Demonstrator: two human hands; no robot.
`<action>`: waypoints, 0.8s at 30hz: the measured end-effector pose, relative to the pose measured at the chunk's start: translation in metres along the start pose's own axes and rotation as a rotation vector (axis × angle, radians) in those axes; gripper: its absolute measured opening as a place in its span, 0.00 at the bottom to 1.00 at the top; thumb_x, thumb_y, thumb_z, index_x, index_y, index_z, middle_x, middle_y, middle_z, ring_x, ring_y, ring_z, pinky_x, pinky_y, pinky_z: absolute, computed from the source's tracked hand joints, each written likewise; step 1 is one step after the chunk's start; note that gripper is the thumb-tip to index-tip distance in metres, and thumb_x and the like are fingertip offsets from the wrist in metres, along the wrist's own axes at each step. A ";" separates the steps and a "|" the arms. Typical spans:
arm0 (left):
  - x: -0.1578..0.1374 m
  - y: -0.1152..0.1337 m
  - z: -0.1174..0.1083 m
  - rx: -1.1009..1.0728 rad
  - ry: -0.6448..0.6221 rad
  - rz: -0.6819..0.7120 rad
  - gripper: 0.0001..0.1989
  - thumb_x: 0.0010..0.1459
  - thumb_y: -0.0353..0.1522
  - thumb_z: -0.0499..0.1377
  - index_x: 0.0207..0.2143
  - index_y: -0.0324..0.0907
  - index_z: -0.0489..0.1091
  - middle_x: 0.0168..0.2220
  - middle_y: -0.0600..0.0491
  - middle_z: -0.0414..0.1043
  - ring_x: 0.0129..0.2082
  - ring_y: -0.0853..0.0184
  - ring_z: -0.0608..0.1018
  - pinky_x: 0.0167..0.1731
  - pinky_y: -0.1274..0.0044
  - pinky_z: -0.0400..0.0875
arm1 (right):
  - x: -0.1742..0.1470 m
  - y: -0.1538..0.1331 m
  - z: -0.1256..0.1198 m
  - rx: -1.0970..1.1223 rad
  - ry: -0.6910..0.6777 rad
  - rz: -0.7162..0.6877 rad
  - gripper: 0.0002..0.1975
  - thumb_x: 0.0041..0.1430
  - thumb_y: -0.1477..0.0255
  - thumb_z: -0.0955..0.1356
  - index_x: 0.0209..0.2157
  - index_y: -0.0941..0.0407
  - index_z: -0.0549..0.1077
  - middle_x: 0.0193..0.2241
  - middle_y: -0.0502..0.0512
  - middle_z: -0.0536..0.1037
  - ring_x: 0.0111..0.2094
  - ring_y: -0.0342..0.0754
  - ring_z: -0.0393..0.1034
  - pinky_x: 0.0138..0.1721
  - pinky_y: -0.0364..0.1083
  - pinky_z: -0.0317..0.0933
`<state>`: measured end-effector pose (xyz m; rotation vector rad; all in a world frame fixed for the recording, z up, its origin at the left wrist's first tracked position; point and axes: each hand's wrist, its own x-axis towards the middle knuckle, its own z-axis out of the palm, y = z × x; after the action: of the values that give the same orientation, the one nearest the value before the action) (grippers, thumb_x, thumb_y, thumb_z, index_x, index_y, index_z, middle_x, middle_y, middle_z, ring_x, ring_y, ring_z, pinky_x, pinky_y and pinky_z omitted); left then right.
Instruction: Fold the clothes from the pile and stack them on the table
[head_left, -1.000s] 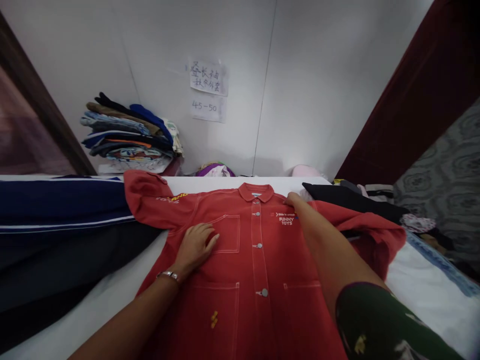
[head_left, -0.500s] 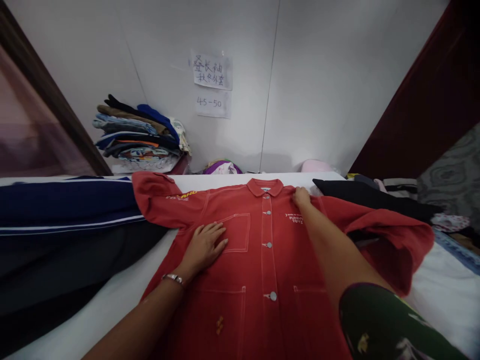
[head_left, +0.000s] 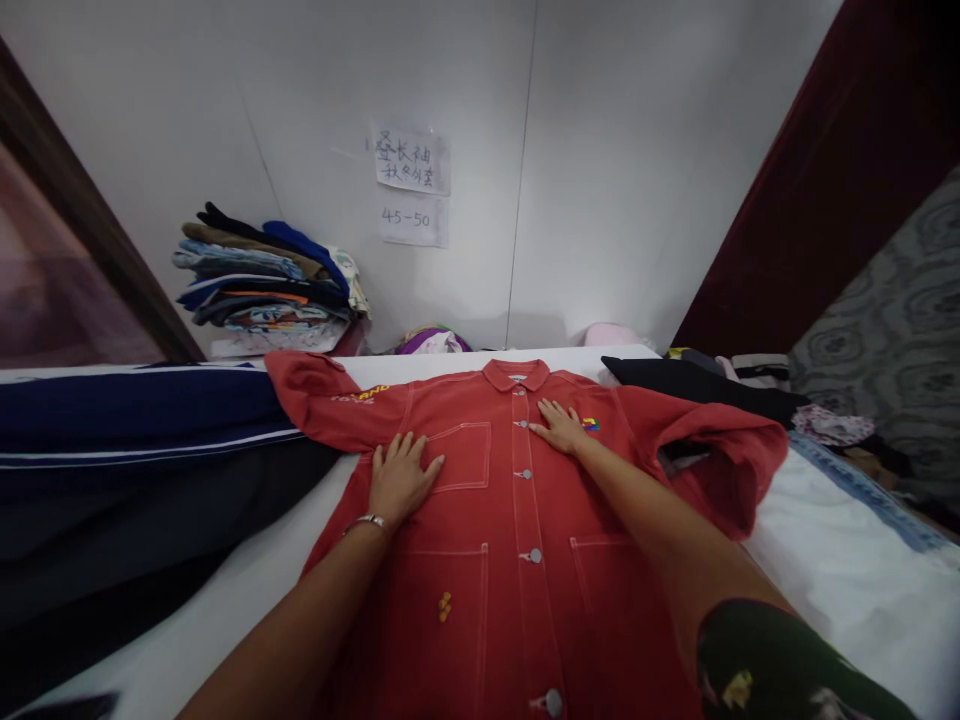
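A red button-up jacket (head_left: 465,520) lies front side up on the white table, its collar (head_left: 516,376) toward the wall and both sleeves out to the sides. My left hand (head_left: 401,478) rests flat with spread fingers beside the chest pocket (head_left: 463,458). On the other side of the button strip, my right hand (head_left: 559,428) also lies flat, fingers apart, near the upper buttons. The right sleeve (head_left: 712,440) is bent, with its opening showing. White stitching outlines the pockets. The jacket's lower end runs out of view.
Dark blue and black garments (head_left: 135,490) lie at the left. A folded clothes stack (head_left: 270,275) stands at the back left. Handwritten paper signs (head_left: 412,185) hang on the wall. A black garment (head_left: 697,388) and other clothes lie at the right, along the table (head_left: 847,580).
My right hand has let go of the shoulder seam and moved down and inward, now flat on the chest. My left hand stays by the pocket. The view has shifted slightly.
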<state>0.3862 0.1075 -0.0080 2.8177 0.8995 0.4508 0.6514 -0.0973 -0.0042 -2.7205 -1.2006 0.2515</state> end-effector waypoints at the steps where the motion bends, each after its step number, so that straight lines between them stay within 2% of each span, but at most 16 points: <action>1: 0.001 0.001 0.000 0.005 -0.013 -0.033 0.29 0.60 0.47 0.49 0.57 0.41 0.66 0.63 0.41 0.59 0.65 0.51 0.57 0.62 0.55 0.46 | -0.003 0.005 -0.001 -0.024 0.015 0.021 0.37 0.64 0.50 0.55 0.67 0.56 0.47 0.69 0.59 0.44 0.69 0.53 0.37 0.64 0.59 0.33; 4: 0.003 0.003 0.000 0.024 -0.057 -0.060 0.31 0.60 0.48 0.48 0.59 0.39 0.64 0.65 0.41 0.57 0.65 0.52 0.56 0.62 0.54 0.45 | -0.016 0.031 -0.005 -0.094 0.075 0.159 0.38 0.63 0.50 0.55 0.67 0.58 0.50 0.68 0.63 0.46 0.68 0.56 0.38 0.64 0.59 0.34; 8: 0.004 0.005 -0.001 0.068 -0.072 -0.074 0.32 0.61 0.48 0.47 0.60 0.38 0.62 0.65 0.44 0.56 0.66 0.54 0.55 0.63 0.56 0.46 | -0.034 0.069 -0.001 -0.060 0.097 0.342 0.37 0.65 0.51 0.53 0.66 0.62 0.53 0.67 0.64 0.50 0.67 0.57 0.44 0.63 0.54 0.41; 10: 0.002 0.005 -0.001 0.068 -0.082 -0.082 0.32 0.61 0.48 0.47 0.61 0.39 0.61 0.65 0.45 0.56 0.66 0.55 0.56 0.63 0.57 0.46 | -0.036 0.077 0.002 -0.055 0.105 0.355 0.37 0.65 0.51 0.53 0.66 0.62 0.53 0.67 0.64 0.49 0.67 0.57 0.44 0.63 0.53 0.42; 14: 0.003 0.005 -0.006 0.036 -0.097 -0.106 0.31 0.60 0.48 0.49 0.59 0.41 0.63 0.65 0.45 0.57 0.66 0.56 0.56 0.63 0.58 0.49 | -0.035 0.075 0.004 -0.054 0.104 0.345 0.37 0.64 0.51 0.52 0.66 0.62 0.53 0.68 0.63 0.49 0.67 0.58 0.43 0.63 0.54 0.41; 17: 0.016 0.009 -0.017 0.034 -0.096 -0.111 0.27 0.60 0.48 0.48 0.52 0.41 0.71 0.59 0.43 0.67 0.60 0.54 0.65 0.58 0.60 0.58 | -0.035 0.072 0.003 -0.053 0.099 0.346 0.38 0.64 0.51 0.52 0.66 0.62 0.52 0.68 0.63 0.48 0.67 0.57 0.43 0.63 0.55 0.40; 19: 0.033 0.009 -0.023 0.039 -0.083 -0.074 0.25 0.62 0.47 0.47 0.49 0.42 0.72 0.55 0.43 0.71 0.58 0.55 0.68 0.57 0.62 0.59 | -0.035 0.073 0.002 -0.057 0.100 0.344 0.38 0.64 0.51 0.52 0.66 0.62 0.52 0.68 0.63 0.47 0.67 0.57 0.42 0.64 0.55 0.40; 22: 0.064 -0.004 -0.026 0.091 -0.118 0.024 0.26 0.62 0.47 0.47 0.55 0.45 0.68 0.62 0.46 0.62 0.63 0.54 0.60 0.62 0.59 0.49 | -0.034 0.075 0.003 -0.061 0.098 0.339 0.38 0.64 0.51 0.51 0.66 0.62 0.52 0.68 0.63 0.47 0.67 0.57 0.41 0.64 0.55 0.39; 24: 0.082 -0.021 -0.022 0.144 -0.201 -0.024 0.30 0.61 0.49 0.46 0.59 0.45 0.64 0.66 0.45 0.55 0.66 0.50 0.55 0.62 0.53 0.43 | -0.034 0.076 0.004 -0.059 0.090 0.340 0.38 0.64 0.51 0.51 0.66 0.62 0.51 0.68 0.63 0.47 0.67 0.57 0.41 0.64 0.55 0.39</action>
<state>0.4313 0.1736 0.0271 2.9098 0.9563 0.0991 0.6826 -0.1725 -0.0206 -2.9413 -0.7285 0.1313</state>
